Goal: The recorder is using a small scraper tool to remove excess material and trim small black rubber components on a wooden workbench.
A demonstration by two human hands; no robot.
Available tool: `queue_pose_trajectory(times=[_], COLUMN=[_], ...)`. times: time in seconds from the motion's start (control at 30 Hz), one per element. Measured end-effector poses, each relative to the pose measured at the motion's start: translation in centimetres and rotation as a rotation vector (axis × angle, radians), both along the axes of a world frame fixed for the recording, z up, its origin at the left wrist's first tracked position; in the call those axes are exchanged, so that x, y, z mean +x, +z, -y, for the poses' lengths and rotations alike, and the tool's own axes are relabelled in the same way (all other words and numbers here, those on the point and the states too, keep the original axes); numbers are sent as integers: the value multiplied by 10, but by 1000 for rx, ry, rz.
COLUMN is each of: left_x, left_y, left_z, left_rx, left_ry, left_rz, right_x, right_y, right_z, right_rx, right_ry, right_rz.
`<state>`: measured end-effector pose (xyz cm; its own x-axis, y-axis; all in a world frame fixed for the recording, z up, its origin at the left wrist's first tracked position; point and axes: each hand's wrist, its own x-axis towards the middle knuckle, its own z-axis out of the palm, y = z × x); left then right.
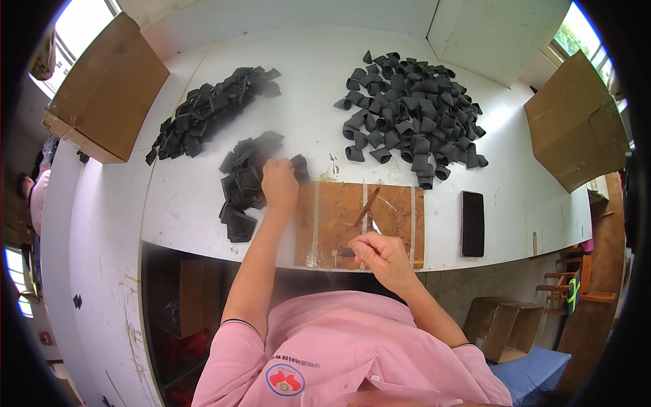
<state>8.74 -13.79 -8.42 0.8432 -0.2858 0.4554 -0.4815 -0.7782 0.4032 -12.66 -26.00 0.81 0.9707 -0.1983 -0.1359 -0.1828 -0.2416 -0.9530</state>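
1. Left hand (280, 182): fingers bent down at the right edge of the pile of flat black pieces (243, 188); whether they pinch one, I cannot tell;
2. Right hand (385, 259): thumb and forefinger drawn together over the near edge of the brown board (325, 224); anything between them is too small to tell;
3. Beyond the right hand: a reddish-brown stick (367, 207), then a heap of curled black pieces (424, 108); to its right, a phone (472, 224).
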Motion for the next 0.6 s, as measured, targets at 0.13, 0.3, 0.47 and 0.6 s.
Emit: queue_pose_trajectory(times=[0.13, 0.3, 0.47, 0.6], left_x=[-24, -76, -102, -120], left_y=[41, 82, 97, 94], left_z=[-2, -9, -15, -18], left_rx=[-338, -417, -389, -514], left_ry=[-252, -508, -647, -644], left_rz=[8, -144, -520, -780], right_x=[-3, 7, 19, 16], right_y=[4, 6, -1, -14], right_z=[1, -4, -10, -5], right_rx=[57, 43, -48, 439], right_ry=[-33, -182, -219, -247], right_rz=[-33, 92, 177, 124])
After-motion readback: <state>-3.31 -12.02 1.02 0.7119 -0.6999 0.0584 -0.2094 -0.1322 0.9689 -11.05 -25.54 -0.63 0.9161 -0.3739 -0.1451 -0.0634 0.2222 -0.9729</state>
